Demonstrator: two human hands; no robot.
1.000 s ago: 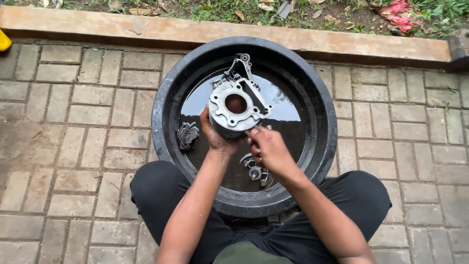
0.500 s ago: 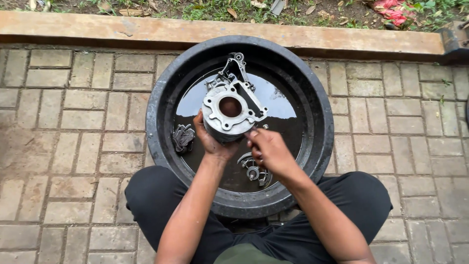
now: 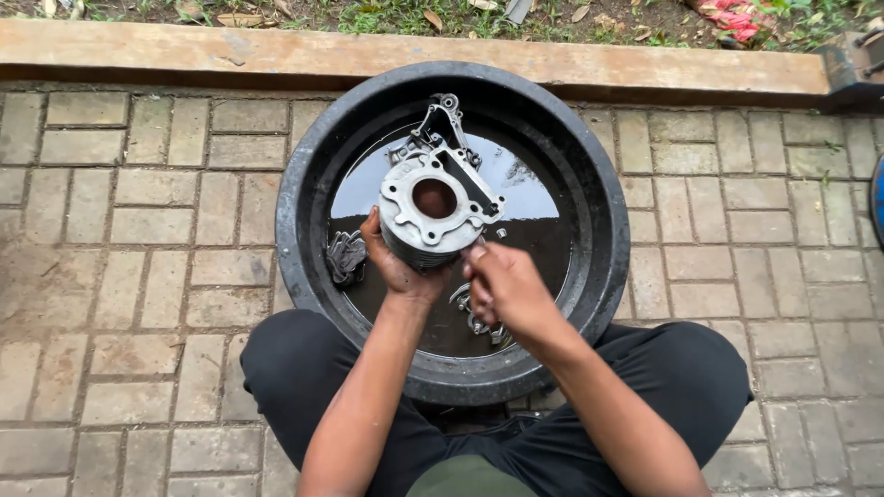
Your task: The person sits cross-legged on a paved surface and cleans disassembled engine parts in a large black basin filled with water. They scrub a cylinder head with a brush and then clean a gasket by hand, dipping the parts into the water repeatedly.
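- Above the dark liquid in the black basin (image 3: 304,230), a grey metal engine cylinder (image 3: 433,216) is being held with its round bore facing up and its finned side turned down toward the person.
- The left hand (image 3: 398,267) is cupping the cylinder from below and from the near side, its grip closed around the finned wall.
- The right hand (image 3: 502,285) is working at the cylinder's lower right edge with its fingers pinched together; whether they are pinching a small tool or only touching the metal, I cannot tell.
- Judging by how things lie, the work is looking only partly done: the cylinder is out of the liquid and in hand, while other parts are lying untouched in the basin.
- A metal bracket (image 3: 440,120) is resting just behind the cylinder, small round parts (image 3: 474,317) are sitting in the liquid near the right wrist, and a dark rag (image 3: 345,256) is lying at the left of the basin floor.
- Compared with half a second ago, the cylinder is sitting a little further right in the view, and both hands are keeping the same hold.
- The basin is standing on brick paving (image 3: 138,230), with a wooden plank (image 3: 230,51) running along its far side.
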